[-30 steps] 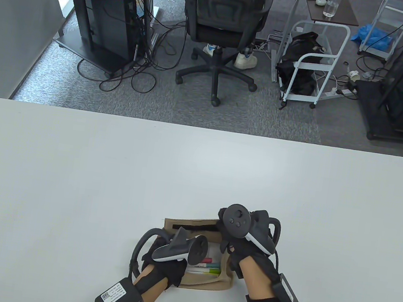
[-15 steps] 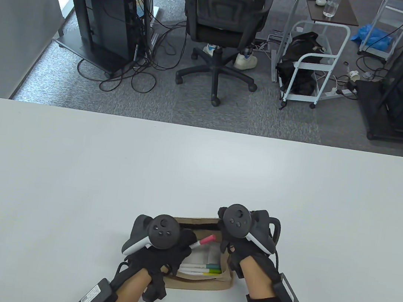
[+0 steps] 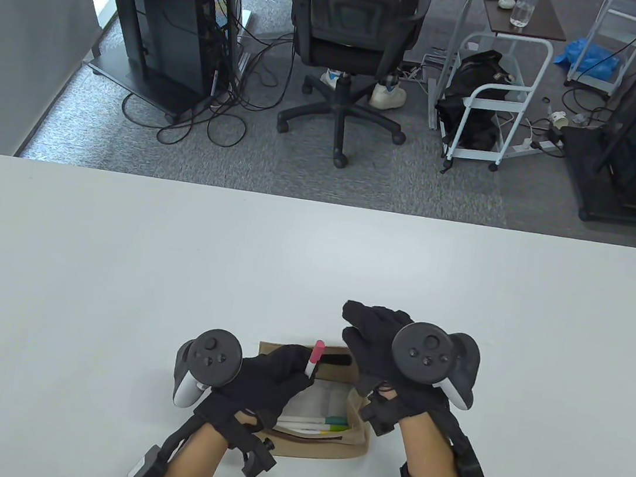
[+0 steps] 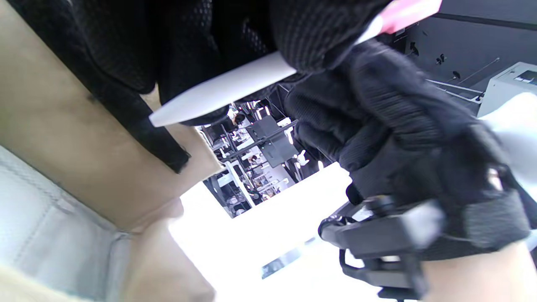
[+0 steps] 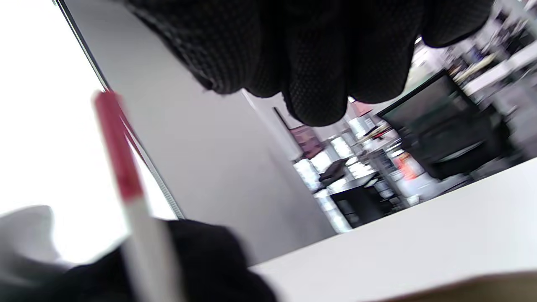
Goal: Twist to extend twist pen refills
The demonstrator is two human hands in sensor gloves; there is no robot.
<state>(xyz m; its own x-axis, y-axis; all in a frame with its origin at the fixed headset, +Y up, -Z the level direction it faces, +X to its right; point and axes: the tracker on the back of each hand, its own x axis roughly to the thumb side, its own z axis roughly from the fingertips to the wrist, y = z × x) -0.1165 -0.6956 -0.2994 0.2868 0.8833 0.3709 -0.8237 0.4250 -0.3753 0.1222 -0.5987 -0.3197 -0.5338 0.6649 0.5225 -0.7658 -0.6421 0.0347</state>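
Observation:
My left hand grips a white twist pen with a pink end, held upright over a tan pencil case. The pen also shows in the left wrist view and the right wrist view. My right hand is lifted beside the pen with fingers spread, holding nothing. Two more pens with teal and green ends lie inside the case.
The pencil case lies open near the front of the white table. Beyond the far edge are an office chair, a white cart and computer racks on the floor.
My left hand lifted the pink-ended pen out of the case and turned it upright. My right hand left the case's rim, rose and opened its fingers.

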